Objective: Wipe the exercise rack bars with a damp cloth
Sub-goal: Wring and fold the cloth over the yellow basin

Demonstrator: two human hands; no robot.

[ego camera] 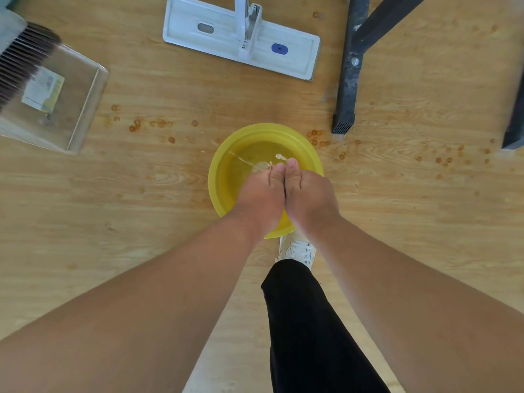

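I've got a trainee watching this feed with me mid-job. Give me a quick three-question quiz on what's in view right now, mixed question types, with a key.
1. True or false: both hands, left hand and right hand, are pressed side by side over the yellow basin.
2. Which lies on the floor straight beyond the basin? A) flat mop head B) clear dustpan C) black rack leg
3. Fill in: the basin holds ____.

Key
1. True. The thumbs touch and the fingers curl downward; whatever they hold is hidden, apart from a pale scrap at the fingertips.
2. A. The dustpan is off to the left, the rack leg to the right.
3. Water
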